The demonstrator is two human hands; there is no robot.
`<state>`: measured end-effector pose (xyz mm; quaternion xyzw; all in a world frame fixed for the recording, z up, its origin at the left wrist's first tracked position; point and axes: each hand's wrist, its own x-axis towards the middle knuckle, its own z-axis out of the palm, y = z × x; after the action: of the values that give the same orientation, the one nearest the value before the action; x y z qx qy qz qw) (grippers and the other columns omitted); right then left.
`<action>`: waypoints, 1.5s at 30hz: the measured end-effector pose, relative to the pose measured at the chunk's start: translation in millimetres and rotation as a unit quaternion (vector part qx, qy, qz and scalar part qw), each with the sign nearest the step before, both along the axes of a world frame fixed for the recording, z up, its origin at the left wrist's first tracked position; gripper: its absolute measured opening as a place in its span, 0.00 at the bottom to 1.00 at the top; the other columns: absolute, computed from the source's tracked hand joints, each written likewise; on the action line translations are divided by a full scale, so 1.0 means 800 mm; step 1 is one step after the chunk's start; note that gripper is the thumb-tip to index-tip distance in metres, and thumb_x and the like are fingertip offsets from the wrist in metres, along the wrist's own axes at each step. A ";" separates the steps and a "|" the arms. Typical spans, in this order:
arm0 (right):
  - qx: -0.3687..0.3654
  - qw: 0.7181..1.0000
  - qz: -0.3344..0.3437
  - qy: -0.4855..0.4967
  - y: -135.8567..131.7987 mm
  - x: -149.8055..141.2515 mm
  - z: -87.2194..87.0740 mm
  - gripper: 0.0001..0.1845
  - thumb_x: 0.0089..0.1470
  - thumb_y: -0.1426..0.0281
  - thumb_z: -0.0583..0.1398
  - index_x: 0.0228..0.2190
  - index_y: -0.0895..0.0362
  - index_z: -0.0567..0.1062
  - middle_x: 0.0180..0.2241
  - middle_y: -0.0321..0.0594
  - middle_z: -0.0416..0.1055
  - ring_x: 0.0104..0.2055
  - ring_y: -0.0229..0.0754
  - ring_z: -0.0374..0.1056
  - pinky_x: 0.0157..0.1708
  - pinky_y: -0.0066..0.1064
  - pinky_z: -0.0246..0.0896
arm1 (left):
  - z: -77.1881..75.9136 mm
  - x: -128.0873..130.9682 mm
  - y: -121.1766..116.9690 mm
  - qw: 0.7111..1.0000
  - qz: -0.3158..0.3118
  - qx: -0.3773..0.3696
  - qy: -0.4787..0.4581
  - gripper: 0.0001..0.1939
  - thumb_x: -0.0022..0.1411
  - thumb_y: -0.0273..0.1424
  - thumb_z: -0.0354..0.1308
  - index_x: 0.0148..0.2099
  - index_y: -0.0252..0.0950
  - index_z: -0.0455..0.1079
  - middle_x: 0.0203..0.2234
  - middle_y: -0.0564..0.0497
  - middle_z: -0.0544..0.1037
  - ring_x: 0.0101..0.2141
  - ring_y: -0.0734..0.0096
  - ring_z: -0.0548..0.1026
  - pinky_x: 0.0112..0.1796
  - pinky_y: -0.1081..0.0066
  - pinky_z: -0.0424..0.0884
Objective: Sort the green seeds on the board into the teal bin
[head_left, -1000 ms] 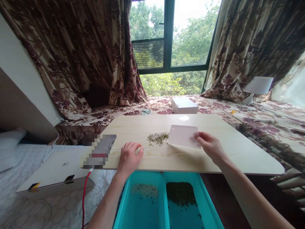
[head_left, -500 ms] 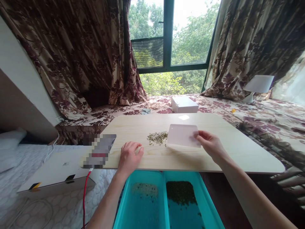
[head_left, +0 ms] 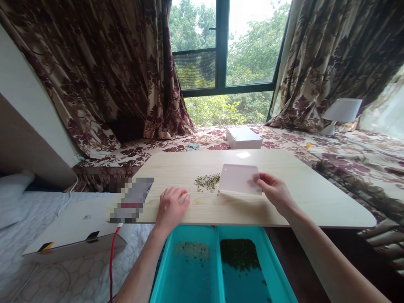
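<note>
My right hand [head_left: 273, 189] pinches the right edge of a translucent white plastic scraper [head_left: 239, 179], a flat sheet with rounded corners and a small corner hole. The scraper is tilted over the pale wooden table [head_left: 284, 168], its left edge beside a loose pile of small greenish beans [head_left: 206, 182]. Whether its lower edge touches the tabletop is hard to tell. Resting on the table near the front edge, left of the pile, my left hand [head_left: 173, 206] has loosely bent fingers, its thumb apart, and nothing visible in it.
Below the table's front edge sits a turquoise two-part bin [head_left: 220, 269], pale grains in its left compartment, dark green beans in its right. A pixelated phone [head_left: 132, 200] with a red cable [head_left: 112, 256] lies at the table's left. Behind stands a white box [head_left: 244, 138].
My right hand and the scraper have shifted slightly left, closer over the pile's right side. My left hand stays in place.
</note>
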<state>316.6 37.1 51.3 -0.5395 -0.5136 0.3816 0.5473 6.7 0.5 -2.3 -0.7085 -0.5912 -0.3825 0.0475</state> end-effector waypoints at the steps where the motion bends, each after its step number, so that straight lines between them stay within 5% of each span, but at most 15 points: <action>1: -0.002 1.000 0.004 0.000 0.000 -0.001 0.001 0.12 0.40 0.64 0.63 0.29 0.57 0.77 0.30 0.43 0.79 0.31 0.44 0.73 0.32 0.33 0.66 | 0.000 0.000 0.000 1.000 -0.001 0.000 0.000 0.07 0.59 0.34 0.52 0.34 0.40 0.71 0.32 0.51 0.77 0.38 0.62 0.71 0.44 0.62 0.65; 45: 0.015 0.998 0.059 0.007 -0.001 -0.014 -0.004 0.12 0.42 0.63 0.63 0.30 0.56 0.76 0.30 0.42 0.79 0.33 0.44 0.73 0.33 0.33 0.65 | 0.005 0.001 -0.001 0.996 -0.014 -0.030 -0.078 0.07 0.58 0.35 0.54 0.34 0.40 0.72 0.33 0.50 0.77 0.40 0.59 0.71 0.47 0.59 0.63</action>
<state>305.7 35.9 48.5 -0.4973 -0.5464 0.4093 0.5354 7.7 -0.3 1.9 -0.6859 -0.5943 -0.4192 -0.0256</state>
